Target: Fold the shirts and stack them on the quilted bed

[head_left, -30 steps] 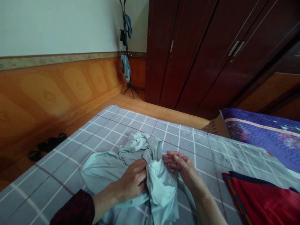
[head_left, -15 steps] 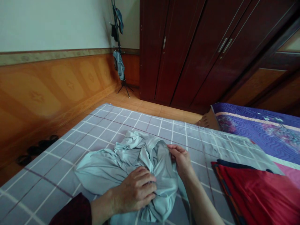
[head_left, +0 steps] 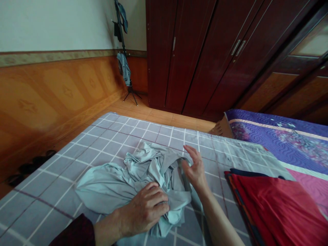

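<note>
A crumpled pale grey-green garment [head_left: 110, 186] lies bunched on the checked bedspread; its folds hide what kind it is. My left hand [head_left: 146, 210] rests on its near side, fingers curled around a bunch of the cloth. At the garment's right edge, my right hand [head_left: 195, 169] is raised with thumb and fingers apart and nothing between them. Part of the cloth hangs loosely beside the right wrist.
A stack of folded red and dark clothes [head_left: 279, 201] lies to the right on the grey checked bedspread [head_left: 89, 147]. Beyond are a purple flowered quilt [head_left: 256, 126], a dark red wardrobe [head_left: 194, 51] and a coat stand [head_left: 123, 44]. Dark shoes [head_left: 28, 167] sit on the floor at left.
My right hand has let go of the garment's edge and opened. The cloth on the right has dropped and folded inward. My left hand keeps its hold; the view has shifted slightly right.
</note>
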Demonstrator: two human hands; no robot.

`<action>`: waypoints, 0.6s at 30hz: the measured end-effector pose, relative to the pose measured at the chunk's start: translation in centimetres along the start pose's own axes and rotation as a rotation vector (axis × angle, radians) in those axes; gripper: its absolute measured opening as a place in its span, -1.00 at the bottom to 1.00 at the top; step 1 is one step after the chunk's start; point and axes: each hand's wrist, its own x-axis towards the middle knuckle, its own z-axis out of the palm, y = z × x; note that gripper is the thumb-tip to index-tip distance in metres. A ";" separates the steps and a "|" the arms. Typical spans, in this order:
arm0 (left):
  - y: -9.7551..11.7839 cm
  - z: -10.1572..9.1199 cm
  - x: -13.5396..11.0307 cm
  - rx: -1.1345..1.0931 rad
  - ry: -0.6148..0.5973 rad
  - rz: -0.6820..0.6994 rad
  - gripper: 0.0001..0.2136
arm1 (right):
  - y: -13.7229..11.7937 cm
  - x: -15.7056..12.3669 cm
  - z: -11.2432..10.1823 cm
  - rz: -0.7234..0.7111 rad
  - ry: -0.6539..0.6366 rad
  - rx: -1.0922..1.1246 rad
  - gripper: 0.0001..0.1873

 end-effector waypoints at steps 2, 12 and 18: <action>0.4 0.0 0.0 -0.005 0.013 0.039 -0.84 | -0.4 -0.7 0.9 -0.166 -0.177 -0.145 -0.45; 1.1 0.0 -0.2 -0.107 0.134 0.129 -0.84 | 1.9 1.1 -1.8 0.127 0.364 0.064 -0.74; 1.3 0.3 -0.3 -0.156 0.094 0.116 -0.86 | 2.5 2.3 -5.2 0.225 0.393 0.195 -0.67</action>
